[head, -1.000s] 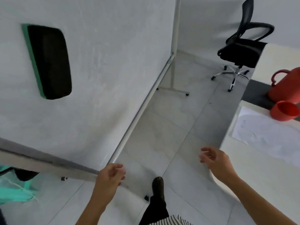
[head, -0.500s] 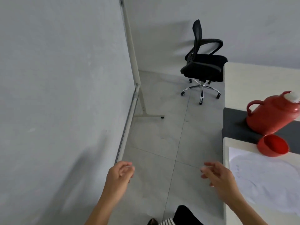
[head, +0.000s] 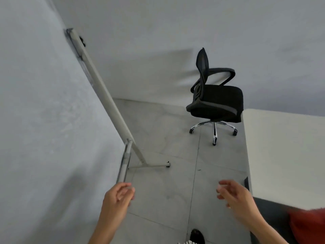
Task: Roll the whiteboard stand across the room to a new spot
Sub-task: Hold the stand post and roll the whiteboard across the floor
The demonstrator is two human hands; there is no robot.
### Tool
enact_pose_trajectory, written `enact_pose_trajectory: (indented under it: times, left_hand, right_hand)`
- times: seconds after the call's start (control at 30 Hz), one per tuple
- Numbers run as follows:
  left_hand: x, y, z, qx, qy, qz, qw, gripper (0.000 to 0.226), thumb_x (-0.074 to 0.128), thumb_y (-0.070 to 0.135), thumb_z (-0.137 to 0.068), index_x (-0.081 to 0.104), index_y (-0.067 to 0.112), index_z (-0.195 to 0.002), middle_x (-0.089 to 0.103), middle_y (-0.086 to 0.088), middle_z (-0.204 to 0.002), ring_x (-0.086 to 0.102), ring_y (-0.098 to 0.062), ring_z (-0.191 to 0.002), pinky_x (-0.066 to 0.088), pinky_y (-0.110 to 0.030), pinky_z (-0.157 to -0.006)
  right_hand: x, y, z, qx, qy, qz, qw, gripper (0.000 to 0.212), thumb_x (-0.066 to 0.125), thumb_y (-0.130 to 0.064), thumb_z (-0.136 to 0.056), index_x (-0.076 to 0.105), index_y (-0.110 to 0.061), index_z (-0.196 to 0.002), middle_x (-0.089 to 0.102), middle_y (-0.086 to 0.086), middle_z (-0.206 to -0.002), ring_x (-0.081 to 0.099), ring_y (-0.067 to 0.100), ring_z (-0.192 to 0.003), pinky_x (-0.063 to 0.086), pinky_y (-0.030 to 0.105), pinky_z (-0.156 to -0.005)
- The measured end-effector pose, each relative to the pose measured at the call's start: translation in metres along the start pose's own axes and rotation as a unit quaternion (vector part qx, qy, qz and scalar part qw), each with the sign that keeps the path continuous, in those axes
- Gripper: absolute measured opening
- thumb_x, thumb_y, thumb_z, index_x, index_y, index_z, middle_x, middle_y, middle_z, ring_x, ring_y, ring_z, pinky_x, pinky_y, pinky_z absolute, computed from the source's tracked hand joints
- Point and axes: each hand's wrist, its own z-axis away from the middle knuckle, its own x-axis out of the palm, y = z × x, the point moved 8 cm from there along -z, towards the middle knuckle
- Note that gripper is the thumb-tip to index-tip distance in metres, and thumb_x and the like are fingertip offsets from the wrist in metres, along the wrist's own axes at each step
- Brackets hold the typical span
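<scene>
whiteboard stand (head: 105, 95): 1 | hands: 2, left hand (head: 117, 198) and right hand (head: 235, 198) | office chair (head: 214, 101): 1 | table (head: 284, 155): 1 | shoe (head: 197, 235): 1 was seen

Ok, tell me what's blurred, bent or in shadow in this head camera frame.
Head view: wide-angle distortion leans the whiteboard stand's post and curves the room. Motion blur smears the right hand and the red object at the lower right corner. The office chair stays fairly sharp. Soft, even light, no glare; a faint shadow falls on the wall behind the chair, another on the board face near the left hand.
</scene>
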Motion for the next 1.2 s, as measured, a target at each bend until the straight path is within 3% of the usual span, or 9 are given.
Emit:
enact_pose_trajectory:
  times: [0.2,0.43,0.6,0.77,0.83,0.97,1.1,1.2]
  left_hand:
    - [0.014,0.054,-0.102,0.007,0.037,0.039,0.999,0.008,0.065,0.008,-0.087,0.068,0.01,-0.094,0.075,-0.012,-0.083,0.073,-0.022,-0.075,0.058,-0.039,-0.072]
    - [0.032,0.069,-0.252,-0.042,0.075,0.068,0.994,0.009,0.066,-0.001,-0.084,0.068,0.006,-0.089,0.073,-0.023,-0.08,0.07,-0.043,-0.082,0.052,-0.038,-0.068]
    - [0.028,0.126,-0.351,-0.033,0.098,0.047,0.994,0.012,0.072,0.017,-0.082,0.07,0.028,-0.085,0.075,-0.012,-0.081,0.071,-0.028,-0.082,0.056,-0.042,-0.079]
    - [0.014,0.175,-0.42,-0.025,0.166,0.057,0.984,0.011,0.069,0.015,-0.085,0.069,0.025,-0.089,0.073,-0.007,-0.083,0.071,-0.023,-0.083,0.057,-0.041,-0.08]
    - [0.009,0.179,-0.442,-0.041,0.209,0.061,0.975,0.011,0.071,0.018,-0.083,0.069,0.028,-0.087,0.074,-0.007,-0.081,0.071,-0.02,-0.081,0.058,-0.038,-0.077]
    - [0.002,0.187,-0.466,-0.094,0.339,0.086,0.932,0.015,0.071,0.013,-0.083,0.068,0.028,-0.085,0.072,-0.01,-0.079,0.071,-0.026,-0.078,0.056,-0.02,-0.058]
    - [0.002,0.2,-0.454,-0.144,0.459,0.107,0.87,0.019,0.069,0.01,-0.084,0.069,0.029,-0.086,0.073,-0.008,-0.079,0.071,-0.024,-0.081,0.058,-0.038,-0.073]
    - [0.0,0.214,-0.42,-0.174,0.548,0.111,0.811,0.022,0.068,0.008,-0.085,0.068,0.03,-0.085,0.074,0.001,-0.084,0.071,-0.022,-0.08,0.057,-0.033,-0.071]
  right_hand:
    - [0.003,-0.088,-0.134,-0.032,-0.033,0.034,0.998,0.009,0.065,-0.022,-0.088,0.064,-0.028,-0.093,0.076,-0.003,-0.076,0.072,0.009,-0.071,0.057,0.046,-0.068]
    - [0.041,-0.163,-0.288,-0.029,-0.072,0.053,0.996,0.008,0.064,-0.016,-0.088,0.065,-0.022,-0.094,0.075,0.002,-0.077,0.071,0.01,-0.068,0.055,0.043,-0.066]
    - [0.068,-0.25,-0.395,-0.061,-0.113,0.073,0.989,0.008,0.065,-0.019,-0.088,0.065,-0.025,-0.093,0.075,0.0,-0.078,0.072,0.007,-0.07,0.055,0.043,-0.069]
    - [0.117,-0.323,-0.501,-0.097,-0.184,0.092,0.974,0.009,0.067,-0.024,-0.086,0.064,-0.029,-0.093,0.076,0.0,-0.076,0.072,0.013,-0.074,0.053,0.04,-0.07]
    - [0.145,-0.348,-0.542,-0.114,-0.235,0.105,0.959,0.009,0.067,-0.024,-0.087,0.064,-0.027,-0.094,0.076,0.0,-0.077,0.073,0.01,-0.073,0.052,0.034,-0.067]
    - [0.21,-0.396,-0.616,-0.154,-0.345,0.157,0.913,0.008,0.067,-0.019,-0.087,0.065,-0.021,-0.094,0.075,0.002,-0.08,0.072,0.006,-0.067,0.048,0.027,-0.062]
    - [0.27,-0.449,-0.653,-0.207,-0.453,0.212,0.841,0.01,0.069,-0.015,-0.085,0.066,-0.022,-0.092,0.075,0.004,-0.074,0.071,0.01,-0.067,0.049,0.029,-0.063]
    - [0.317,-0.487,-0.651,-0.258,-0.527,0.246,0.772,0.011,0.068,-0.016,-0.085,0.066,-0.024,-0.091,0.075,0.001,-0.075,0.071,0.01,-0.068,0.051,0.03,-0.064]
